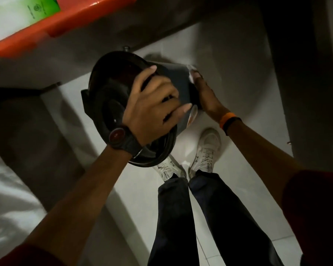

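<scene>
Head view: a dark round container [173,79] is held tilted above the white floor [238,89], at the centre. Its wall is clasped by the left hand [152,110] with fingers and thumb curled. Its base is pressed by the right hand [206,95], which is laid flat. At 10 o'clock an orange tray [69,22] with a green-and-white bag [17,16] juts in near the rim. A small metal stub [125,48] sits at 12 – just beside it. White shoes [208,148] are seen at 5 o'clock. Bare floor is left toward 2 o'clock – up to a dark upright edge.
</scene>
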Demonstrator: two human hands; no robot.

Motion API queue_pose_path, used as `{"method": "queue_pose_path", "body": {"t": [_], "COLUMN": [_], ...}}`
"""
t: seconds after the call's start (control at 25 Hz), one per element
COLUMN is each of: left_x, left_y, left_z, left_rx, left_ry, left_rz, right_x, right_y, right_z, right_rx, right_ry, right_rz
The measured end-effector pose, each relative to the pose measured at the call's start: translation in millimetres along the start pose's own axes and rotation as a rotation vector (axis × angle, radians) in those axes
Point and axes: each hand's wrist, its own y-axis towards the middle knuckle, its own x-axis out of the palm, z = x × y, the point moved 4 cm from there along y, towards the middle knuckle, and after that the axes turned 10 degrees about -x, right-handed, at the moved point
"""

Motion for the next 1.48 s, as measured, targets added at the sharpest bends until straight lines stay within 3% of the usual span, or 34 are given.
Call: {"method": "queue_pose_path", "body": {"t": [0.12, 0.28, 0.36, 0.48, 0.56, 0.72, 0.8, 0.88, 1.0, 1.08, 1.16, 1.32, 1.36, 1.48], "left_x": [0, -8, -12, -16, -17, -10, -7, -12, -11, -1, 1, -9, -8, 2], "left_y": [18, 31, 21, 5, 2, -1, -1, 4, 1, -10, -4, 8, 6, 7], "left_z": [1, -14, -17, -23, -35, -67, -82, -83, -36, -3, 1, -29, -32, -36], "left_rx": [-0.031, -0.158, -0.230, -0.401, -0.573, -0.986, -1.146, -1.009, -0.350, -0.091, -0.155, -0.512, -0.568, -0.632], "left_ry": [0.102, 0.114, 0.103, 0.022, -0.093, -0.267, -0.361, -0.417, -0.129, 0.043, 0.126, -0.043, -0.088, -0.156], "left_rz": [0.041, -0.009, -0.032, -0.021, 0.009, 0.031, 0.062, 0.105, -0.009, -0.123, -0.139, -0.097, -0.096, -0.130], "right_x": [27, 55, 40, 8, 15, 52, 40, 18, -10, -8, 9, 45, 39, -6], "right_y": [-54, -123, -97, -56, -75, -151, -130, -83, -24, -23, -56, -135, -128, -69], "right_z": [-14, -9, 2, 10, 5, 0, 10, 17, 9, 3, -2, -4, 0, 27], "right_rx": [-0.273, -0.682, -0.500, -0.150, -0.211, -0.628, -0.575, -0.315, -0.090, -0.053, -0.147, -0.650, -0.639, -0.240], "right_ry": [0.012, -0.247, -0.260, -0.085, -0.095, -0.211, -0.254, -0.208, -0.161, -0.157, -0.104, -0.204, -0.226, -0.206], "right_rz": [-0.068, -0.208, -0.106, 0.098, 0.056, -0.196, -0.171, -0.010, 0.141, 0.111, 0.002, -0.274, -0.239, 0.069]}}
